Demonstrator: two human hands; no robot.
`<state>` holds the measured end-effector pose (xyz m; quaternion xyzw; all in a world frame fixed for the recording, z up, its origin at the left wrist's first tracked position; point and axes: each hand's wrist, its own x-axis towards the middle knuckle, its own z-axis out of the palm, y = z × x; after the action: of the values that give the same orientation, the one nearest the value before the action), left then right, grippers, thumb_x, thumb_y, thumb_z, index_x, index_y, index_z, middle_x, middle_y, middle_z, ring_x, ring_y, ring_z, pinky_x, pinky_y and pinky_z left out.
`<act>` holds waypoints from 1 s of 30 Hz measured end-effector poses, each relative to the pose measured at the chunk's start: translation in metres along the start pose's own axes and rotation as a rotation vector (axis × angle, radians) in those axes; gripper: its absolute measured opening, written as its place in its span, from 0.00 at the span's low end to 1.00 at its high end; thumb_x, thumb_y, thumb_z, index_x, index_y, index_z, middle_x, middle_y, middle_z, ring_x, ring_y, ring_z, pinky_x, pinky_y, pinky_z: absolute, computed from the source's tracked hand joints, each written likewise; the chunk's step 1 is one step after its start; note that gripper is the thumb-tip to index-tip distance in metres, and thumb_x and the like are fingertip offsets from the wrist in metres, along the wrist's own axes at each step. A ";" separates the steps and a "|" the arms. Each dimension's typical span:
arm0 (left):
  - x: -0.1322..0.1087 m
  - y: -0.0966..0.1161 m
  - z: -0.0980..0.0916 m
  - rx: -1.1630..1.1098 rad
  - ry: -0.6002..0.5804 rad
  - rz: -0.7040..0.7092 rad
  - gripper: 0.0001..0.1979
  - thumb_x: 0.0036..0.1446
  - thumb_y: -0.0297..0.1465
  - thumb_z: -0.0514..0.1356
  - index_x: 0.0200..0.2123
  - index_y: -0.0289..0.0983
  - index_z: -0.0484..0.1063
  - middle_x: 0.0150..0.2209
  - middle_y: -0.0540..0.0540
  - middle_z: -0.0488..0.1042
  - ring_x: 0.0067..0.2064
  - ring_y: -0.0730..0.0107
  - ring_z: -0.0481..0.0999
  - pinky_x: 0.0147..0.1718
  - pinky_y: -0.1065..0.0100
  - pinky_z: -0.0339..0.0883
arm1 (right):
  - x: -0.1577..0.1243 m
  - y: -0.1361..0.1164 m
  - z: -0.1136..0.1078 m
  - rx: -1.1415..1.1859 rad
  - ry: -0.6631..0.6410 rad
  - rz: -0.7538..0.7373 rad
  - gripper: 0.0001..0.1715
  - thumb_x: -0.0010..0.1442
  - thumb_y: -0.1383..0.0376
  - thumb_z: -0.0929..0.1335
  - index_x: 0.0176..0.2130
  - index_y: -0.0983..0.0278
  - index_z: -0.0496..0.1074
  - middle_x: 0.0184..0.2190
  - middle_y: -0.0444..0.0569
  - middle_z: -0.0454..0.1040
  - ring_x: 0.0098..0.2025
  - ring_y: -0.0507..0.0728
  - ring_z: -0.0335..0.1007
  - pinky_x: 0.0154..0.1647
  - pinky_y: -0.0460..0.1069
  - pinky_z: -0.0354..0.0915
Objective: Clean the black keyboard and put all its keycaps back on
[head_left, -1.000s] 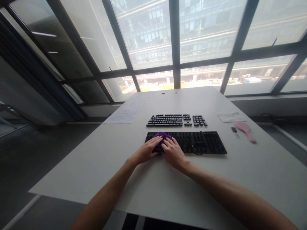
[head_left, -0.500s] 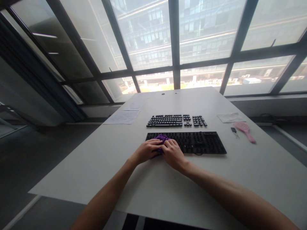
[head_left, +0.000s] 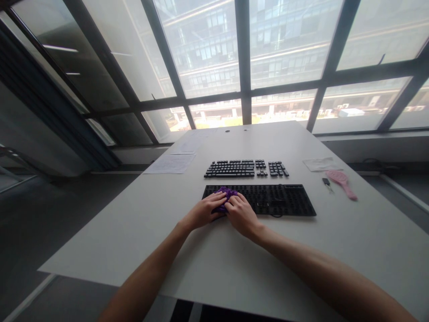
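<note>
A bunched purple cloth [head_left: 229,192] lies on the left part of a black keyboard base [head_left: 288,203], whose keycaps are off. My left hand [head_left: 203,210] presses on the cloth's left side with its fingers over it. From the right, my right hand [head_left: 241,214] has its fingers closed on the same cloth. Part of the cloth and the keyboard's left end are hidden under both hands. Just behind the base, the loose black keycaps [head_left: 231,169] are laid out in keyboard order on the white table [head_left: 161,214].
At the right lie a pink hairbrush [head_left: 342,181], a small black-and-metal tool [head_left: 327,183] and a flat clear plastic bag [head_left: 318,164]. Paper sheets [head_left: 170,164] lie at the left. Windows [head_left: 214,49] rise behind the table.
The left hand's fingers have flattened and spread a little over the purple cloth. Both hands stay at the keyboard's left part, and the other things have not moved.
</note>
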<state>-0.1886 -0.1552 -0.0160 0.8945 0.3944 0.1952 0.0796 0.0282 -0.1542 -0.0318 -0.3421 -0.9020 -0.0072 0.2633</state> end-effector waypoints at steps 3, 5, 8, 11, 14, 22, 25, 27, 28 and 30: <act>0.001 0.000 0.000 -0.005 0.025 0.026 0.28 0.62 0.34 0.65 0.64 0.44 0.68 0.65 0.42 0.68 0.68 0.53 0.64 0.68 0.46 0.58 | 0.000 0.000 -0.001 0.010 0.000 -0.001 0.09 0.65 0.70 0.67 0.43 0.66 0.77 0.44 0.55 0.77 0.50 0.60 0.70 0.68 0.56 0.55; 0.001 0.000 0.001 -0.006 0.034 0.020 0.29 0.62 0.34 0.65 0.65 0.45 0.66 0.66 0.42 0.67 0.68 0.53 0.64 0.68 0.46 0.59 | -0.001 0.000 -0.001 0.022 0.015 0.004 0.10 0.66 0.69 0.67 0.45 0.66 0.76 0.47 0.56 0.76 0.54 0.60 0.69 0.69 0.57 0.55; 0.001 0.001 0.001 -0.014 0.026 0.014 0.30 0.62 0.34 0.65 0.67 0.44 0.64 0.66 0.41 0.66 0.68 0.53 0.64 0.68 0.47 0.59 | -0.003 0.000 0.003 0.031 0.039 0.021 0.13 0.66 0.69 0.67 0.49 0.66 0.76 0.55 0.60 0.73 0.63 0.63 0.64 0.69 0.59 0.55; 0.002 0.003 -0.001 -0.017 0.016 0.012 0.30 0.62 0.34 0.65 0.66 0.43 0.65 0.66 0.40 0.66 0.68 0.53 0.64 0.68 0.47 0.60 | -0.004 0.000 0.005 0.036 0.036 0.028 0.15 0.65 0.70 0.66 0.51 0.67 0.75 0.60 0.62 0.70 0.66 0.64 0.61 0.70 0.61 0.54; 0.003 0.005 -0.002 -0.012 0.006 -0.004 0.30 0.62 0.34 0.65 0.66 0.42 0.65 0.66 0.40 0.66 0.68 0.52 0.64 0.68 0.47 0.59 | -0.003 0.000 0.004 0.036 0.016 0.026 0.16 0.65 0.69 0.66 0.52 0.68 0.75 0.60 0.62 0.70 0.66 0.64 0.61 0.70 0.61 0.53; 0.003 0.000 -0.001 -0.023 0.036 0.016 0.28 0.63 0.34 0.64 0.65 0.42 0.67 0.66 0.41 0.66 0.67 0.53 0.65 0.67 0.50 0.60 | -0.001 0.001 -0.001 -0.002 -0.029 0.026 0.15 0.67 0.67 0.65 0.52 0.67 0.74 0.60 0.61 0.71 0.66 0.63 0.61 0.71 0.60 0.50; 0.002 -0.008 0.002 -0.017 0.044 0.012 0.28 0.63 0.35 0.64 0.65 0.43 0.67 0.66 0.42 0.66 0.67 0.52 0.65 0.67 0.50 0.61 | 0.000 0.001 -0.001 -0.015 -0.023 0.020 0.15 0.68 0.66 0.65 0.52 0.67 0.74 0.60 0.60 0.71 0.65 0.63 0.61 0.71 0.60 0.50; 0.001 -0.011 0.005 0.003 0.036 0.008 0.28 0.63 0.36 0.64 0.65 0.43 0.67 0.66 0.42 0.66 0.67 0.52 0.65 0.67 0.48 0.59 | 0.001 0.002 0.000 -0.015 -0.016 0.015 0.15 0.68 0.66 0.64 0.51 0.67 0.74 0.59 0.61 0.72 0.64 0.63 0.61 0.70 0.60 0.51; 0.001 -0.011 0.005 0.016 0.032 0.006 0.28 0.63 0.36 0.64 0.66 0.43 0.66 0.66 0.42 0.66 0.68 0.51 0.65 0.68 0.47 0.58 | 0.001 0.002 0.000 -0.013 -0.015 0.013 0.14 0.68 0.67 0.65 0.51 0.67 0.74 0.57 0.60 0.73 0.64 0.63 0.62 0.70 0.60 0.51; 0.001 -0.009 0.006 0.039 0.022 0.004 0.29 0.63 0.35 0.63 0.67 0.42 0.65 0.67 0.41 0.65 0.69 0.51 0.62 0.69 0.45 0.55 | 0.001 0.002 0.000 -0.010 -0.014 0.012 0.12 0.68 0.68 0.65 0.48 0.67 0.75 0.52 0.59 0.75 0.60 0.62 0.65 0.70 0.60 0.52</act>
<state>-0.1918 -0.1483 -0.0235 0.8943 0.3974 0.1974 0.0573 0.0286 -0.1514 -0.0319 -0.3487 -0.9018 -0.0079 0.2551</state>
